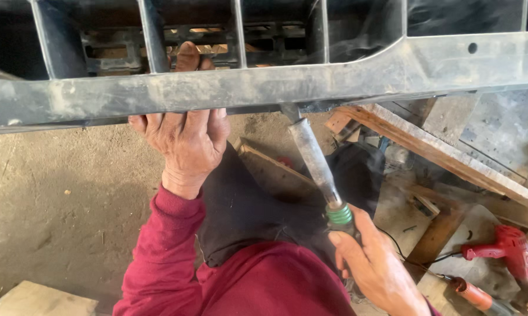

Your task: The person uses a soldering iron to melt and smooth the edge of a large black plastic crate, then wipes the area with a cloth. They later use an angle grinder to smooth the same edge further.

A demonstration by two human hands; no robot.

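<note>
While your left hand (185, 131) reaches up from below, its fingers curl over the lower rail of the grey plastic frame (264, 85), with fingertips showing above the rail between two of the frame's upright ribs. That hand is closed on the rail and grips it firmly. The frame runs across the whole upper part of the view, dusty and scuffed along its front edge, with open cells behind the ribs.

Your right hand (375, 266) is wrapped around the handle of a heat tool (319, 169), a long grey metal barrel with a green collar just above your fingers. The barrel slants up and to the left, and its tip meets the underside of the rail, just to the right of your left hand. Thin smoke or haze hangs around that contact point.

Below the frame, a dark cloth (246, 205) lies over your lap, above your red sleeves. To the right, a wooden plank (428, 146) slopes away under the frame. A red power drill (507, 248) rests at the right edge, well apart from both hands, with an orange-handled tool (472, 295) near it. The ground is bare concrete.
</note>
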